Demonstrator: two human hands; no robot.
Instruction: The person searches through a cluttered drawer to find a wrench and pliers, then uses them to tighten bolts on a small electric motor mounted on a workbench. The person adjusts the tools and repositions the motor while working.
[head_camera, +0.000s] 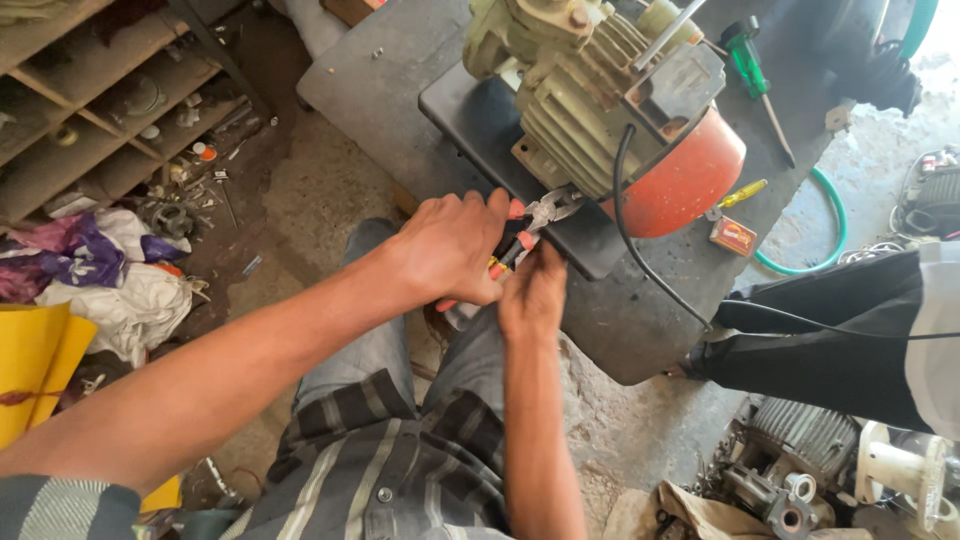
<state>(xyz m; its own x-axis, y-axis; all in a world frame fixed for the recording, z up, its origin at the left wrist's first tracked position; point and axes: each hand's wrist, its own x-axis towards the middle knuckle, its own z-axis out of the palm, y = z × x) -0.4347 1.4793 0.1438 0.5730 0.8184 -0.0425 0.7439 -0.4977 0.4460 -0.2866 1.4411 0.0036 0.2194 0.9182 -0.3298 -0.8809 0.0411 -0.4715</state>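
**At the slab's near edge: pliers against the motor**

At the centre, my left hand (450, 250) is wrapped around the red-handled pliers (530, 228); my right hand (532, 290) pinches just below them. At 1 o'clock sits the ribbed green motor (600, 100), which looks heavy and rigid. The handles seem the safest place to grip the pliers.

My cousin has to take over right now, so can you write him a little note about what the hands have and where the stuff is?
Left hand: closed round the handles of the pliers.
Right hand: just below the pliers, at their handles; what it pinches is hidden.
Pliers' nose sits at the base of the green motor, by its red end cover, on the dark plate.
A black cable hangs from the motor.
Spare screwdrivers: green, yellow.
Done or left: cannot tell.
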